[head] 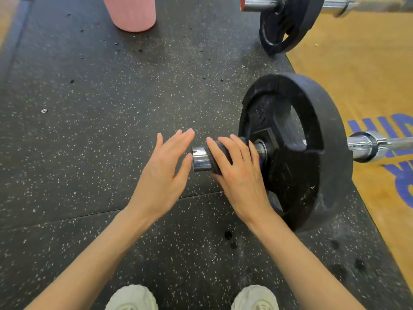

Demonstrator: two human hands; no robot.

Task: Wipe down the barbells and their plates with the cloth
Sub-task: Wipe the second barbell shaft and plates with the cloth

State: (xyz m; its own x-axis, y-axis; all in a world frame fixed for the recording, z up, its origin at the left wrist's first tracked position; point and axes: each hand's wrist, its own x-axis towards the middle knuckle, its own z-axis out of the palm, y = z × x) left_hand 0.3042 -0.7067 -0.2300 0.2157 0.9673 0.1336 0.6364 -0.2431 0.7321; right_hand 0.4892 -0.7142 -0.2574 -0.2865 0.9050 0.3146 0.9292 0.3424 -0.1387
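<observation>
Floor: black rubber gym mat (100, 108) with white flecks, laid in tiles with a seam running below the hands; to the right it meets an orange-tan floor (357, 74) bearing blue lettering.

Near barbell (377, 145): lies on the mat, long axis running left to right, chrome sleeve end (199, 158) pointing left toward the hands. One black rubber plate (297, 151) with grip openings stands upright on the sleeve.

Collar (215, 157): dark, textured, sits round the sleeve between its chrome end and the plate.

Right hand (239, 175): lies over the collar, fingers curved round it.

Left hand (165, 171): fingers straight and spread, holding nothing, thumb tip just beside the sleeve end.

Far barbell (263, 3): top right, parallel to the near one, carrying a second black plate (283, 25).

Pink ribbed cylinder (131, 12): stands on the mat, top centre.

Pale shoes (131, 298): bottom edge.

Cloth: cannot be made out.
</observation>
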